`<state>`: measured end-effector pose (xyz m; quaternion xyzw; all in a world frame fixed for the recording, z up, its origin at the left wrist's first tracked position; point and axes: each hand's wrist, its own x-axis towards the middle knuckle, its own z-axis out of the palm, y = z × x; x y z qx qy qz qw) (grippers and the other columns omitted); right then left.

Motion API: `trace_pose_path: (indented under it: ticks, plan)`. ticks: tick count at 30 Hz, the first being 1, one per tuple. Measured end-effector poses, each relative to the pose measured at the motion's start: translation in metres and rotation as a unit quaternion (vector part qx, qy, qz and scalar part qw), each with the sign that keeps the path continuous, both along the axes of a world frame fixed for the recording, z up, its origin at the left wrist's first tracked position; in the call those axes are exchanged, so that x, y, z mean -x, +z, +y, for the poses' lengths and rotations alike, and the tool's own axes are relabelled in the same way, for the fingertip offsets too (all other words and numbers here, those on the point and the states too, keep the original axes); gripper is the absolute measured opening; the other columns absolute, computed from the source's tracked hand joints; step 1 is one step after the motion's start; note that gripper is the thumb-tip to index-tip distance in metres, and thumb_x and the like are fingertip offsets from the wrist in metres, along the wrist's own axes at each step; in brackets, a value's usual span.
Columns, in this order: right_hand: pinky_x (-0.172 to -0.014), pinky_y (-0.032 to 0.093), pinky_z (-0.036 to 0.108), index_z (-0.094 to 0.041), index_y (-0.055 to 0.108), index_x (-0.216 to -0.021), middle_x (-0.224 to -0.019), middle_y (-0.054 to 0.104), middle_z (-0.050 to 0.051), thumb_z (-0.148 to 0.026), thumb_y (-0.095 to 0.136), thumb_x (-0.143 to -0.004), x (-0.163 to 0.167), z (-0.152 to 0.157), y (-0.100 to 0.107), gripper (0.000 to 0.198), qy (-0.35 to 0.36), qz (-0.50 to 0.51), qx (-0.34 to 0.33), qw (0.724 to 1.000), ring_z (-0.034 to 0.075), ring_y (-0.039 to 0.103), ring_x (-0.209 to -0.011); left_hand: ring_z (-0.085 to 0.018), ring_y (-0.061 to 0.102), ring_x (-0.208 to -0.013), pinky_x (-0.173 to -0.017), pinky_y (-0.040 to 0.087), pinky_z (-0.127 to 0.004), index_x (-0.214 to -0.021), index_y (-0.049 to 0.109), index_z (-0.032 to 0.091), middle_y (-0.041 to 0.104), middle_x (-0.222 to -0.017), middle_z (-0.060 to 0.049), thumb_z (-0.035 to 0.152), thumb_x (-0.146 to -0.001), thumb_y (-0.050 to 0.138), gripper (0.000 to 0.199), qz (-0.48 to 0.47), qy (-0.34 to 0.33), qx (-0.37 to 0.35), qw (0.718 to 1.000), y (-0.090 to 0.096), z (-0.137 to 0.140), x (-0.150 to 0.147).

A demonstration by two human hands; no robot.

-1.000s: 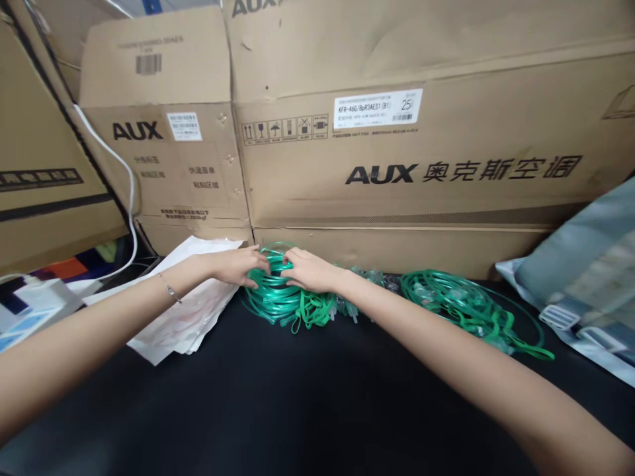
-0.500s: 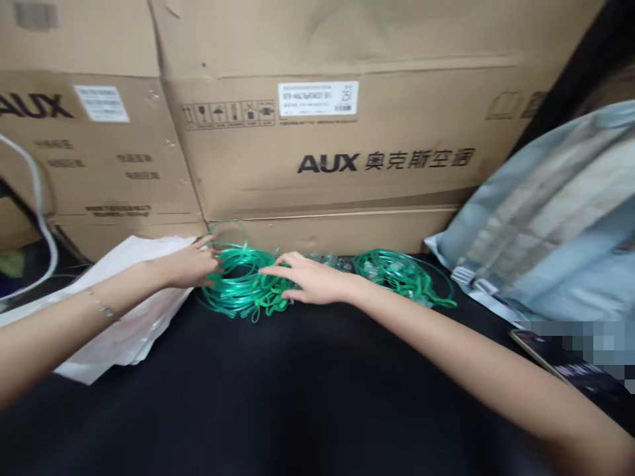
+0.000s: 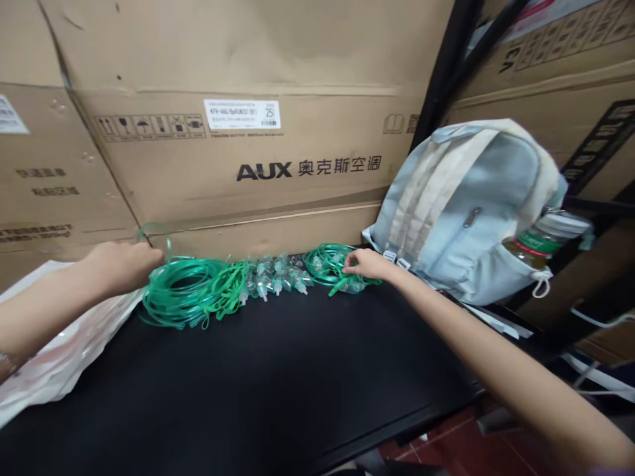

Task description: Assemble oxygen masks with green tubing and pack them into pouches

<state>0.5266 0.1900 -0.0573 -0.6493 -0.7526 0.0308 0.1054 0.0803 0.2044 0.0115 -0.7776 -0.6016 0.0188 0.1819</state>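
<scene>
On the black tabletop [image 3: 248, 383] lies a coil of clear green tubing [image 3: 183, 294]. My left hand [image 3: 122, 266] is closed at its left end, where a loop of tube rises; its fingertips are mostly hidden. Green elastic straps [image 3: 231, 291] lie against the coil's right side. Several small clear plastic pieces with whitish tips [image 3: 278, 281] stand beside them. Farther right is a second green bundle [image 3: 325, 261] of tubing, strap and clear parts. My right hand [image 3: 367, 263] reaches onto it with fingers pinched together; what is between them is too small to make out.
Large cardboard boxes [image 3: 307, 119] stand behind the items like a wall. A pale blue backpack [image 3: 476, 192] with a jar [image 3: 548, 238] in its side pocket sits at the right. White plastic bags [image 3: 74, 344] lie at the left. The table's edge and red floor [image 3: 451, 439] show lower right.
The view has turned right, revealing the whole backpack and jar. My right hand has gone from the green straps to the right-hand bundle. My left hand has closed beside the coil.
</scene>
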Motion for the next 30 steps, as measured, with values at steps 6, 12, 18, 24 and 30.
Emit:
trace_pose_path:
  ticks: [6, 12, 18, 24, 30]
  plan:
    - [-0.063, 0.042, 0.025, -0.017, 0.059, -0.072, -0.071, 0.066, 0.006, -0.023, 0.054, -0.076, 0.0, 0.003, -0.002, 0.009, -0.004, 0.07, -0.084, 0.994, 0.018, 0.061, -0.067, -0.027, 0.063, -0.078, -0.066, 0.045, -0.035, -0.088, 0.059, 0.013, 0.066, -0.081, -0.012, 0.02, -0.08, 0.037, 0.025, 0.028, 0.049, 0.027, 0.998, 0.019, -0.03, -0.021]
    - [-0.061, 0.046, 0.026, -0.017, 0.047, -0.085, -0.071, 0.063, 0.008, -0.019, 0.038, -0.086, -0.007, -0.003, 0.014, 0.009, -0.062, 0.222, -0.229, 0.946, 0.015, 0.062, -0.06, -0.03, 0.06, -0.093, -0.071, 0.046, -0.035, -0.109, 0.049, 0.012, 0.062, -0.101, -0.019, 0.017, -0.078, 0.039, 0.033, -0.062, 0.09, -0.032, 0.994, 0.007, -0.006, -0.011]
    - [-0.058, 0.048, 0.021, -0.016, 0.044, -0.089, -0.075, 0.061, 0.007, -0.017, 0.038, -0.087, -0.007, -0.01, 0.06, 0.006, -0.071, 0.316, -0.351, 0.878, 0.009, 0.061, -0.058, -0.035, 0.058, -0.098, -0.077, 0.045, -0.044, -0.113, 0.05, 0.006, 0.06, -0.107, -0.025, 0.024, -0.083, 0.033, 0.039, -0.147, 0.051, -0.048, 0.987, 0.002, 0.013, -0.012]
    - [-0.045, 0.047, 0.017, -0.017, 0.044, -0.087, -0.064, 0.056, -0.001, -0.013, 0.042, -0.086, 0.004, -0.017, 0.107, 0.004, -0.022, 0.382, -0.423, 0.821, 0.007, 0.059, -0.048, -0.021, 0.064, -0.086, -0.075, 0.046, -0.025, -0.104, 0.06, 0.014, 0.068, -0.096, -0.008, 0.029, -0.072, 0.054, 0.035, -0.185, -0.068, 0.075, 0.978, -0.027, 0.038, -0.032]
    - [-0.045, 0.05, 0.023, -0.019, 0.044, -0.08, -0.063, 0.056, 0.0, -0.018, 0.047, -0.085, 0.005, -0.028, 0.117, 0.006, -0.007, 0.407, -0.409, 0.817, 0.01, 0.061, -0.049, -0.015, 0.064, -0.066, -0.065, 0.048, -0.022, -0.087, 0.065, 0.019, 0.068, -0.073, 0.001, 0.014, -0.058, 0.061, 0.03, -0.249, -0.138, 0.145, 0.948, -0.011, 0.036, -0.021]
